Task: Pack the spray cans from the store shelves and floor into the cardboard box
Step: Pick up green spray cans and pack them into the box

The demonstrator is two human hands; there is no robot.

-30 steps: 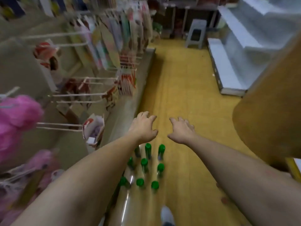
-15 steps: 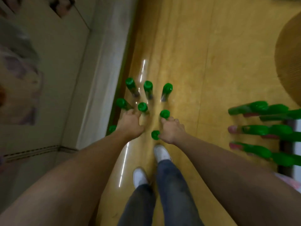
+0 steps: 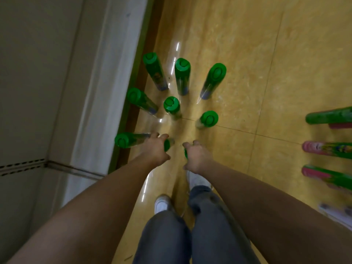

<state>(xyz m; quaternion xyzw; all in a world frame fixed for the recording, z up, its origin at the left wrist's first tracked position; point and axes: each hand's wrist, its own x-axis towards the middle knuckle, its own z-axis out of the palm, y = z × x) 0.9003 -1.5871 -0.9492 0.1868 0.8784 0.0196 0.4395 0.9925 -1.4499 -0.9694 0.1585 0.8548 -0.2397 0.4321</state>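
Seven upright green-capped spray cans (image 3: 171, 105) crowd yellow floor (image 3: 247, 54). My left hand (image 3: 155, 149) clasps near-left can (image 3: 166, 145); right hand (image 3: 199, 158), near-right can (image 3: 185, 153).

Change over one second. The view has swung from along the aisle to straight down at the floor. It has since dropped nearer the standing cans (image 3: 182, 77), which now spread wider across the frame. The left hand (image 3: 155, 148), earlier open in the air above the group, has come down and curls over the green cap of the near-centre can (image 3: 167, 145). The right hand (image 3: 198, 157) has likewise closed on the near-right can (image 3: 186, 153) (half a second ago that cap lay fully exposed beside the knuckles; only a sliver shows now). The lying cans (image 3: 327, 118) have slid toward the right edge.
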